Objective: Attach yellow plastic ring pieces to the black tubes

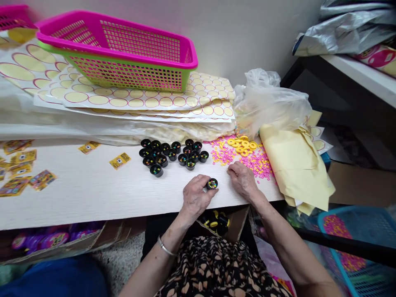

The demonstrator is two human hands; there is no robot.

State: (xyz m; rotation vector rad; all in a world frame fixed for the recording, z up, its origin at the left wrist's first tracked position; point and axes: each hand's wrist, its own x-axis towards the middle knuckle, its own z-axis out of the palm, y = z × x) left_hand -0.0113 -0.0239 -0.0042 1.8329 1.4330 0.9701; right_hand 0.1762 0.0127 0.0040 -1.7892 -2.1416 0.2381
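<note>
the right hand point(243, 180) hides its own fingertips and whatever they touch among the beads point(247, 159). the print on the cards point(18, 171) is too small to read. the blue basket point(365, 243) is cut off at the edge.

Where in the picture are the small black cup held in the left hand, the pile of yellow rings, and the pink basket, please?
small black cup point(212, 183), head view, on its bead-filled open top.
yellow rings point(243, 145), head view, on the middle of the pile.
pink basket point(130, 49), head view, on its mesh side wall.
</note>
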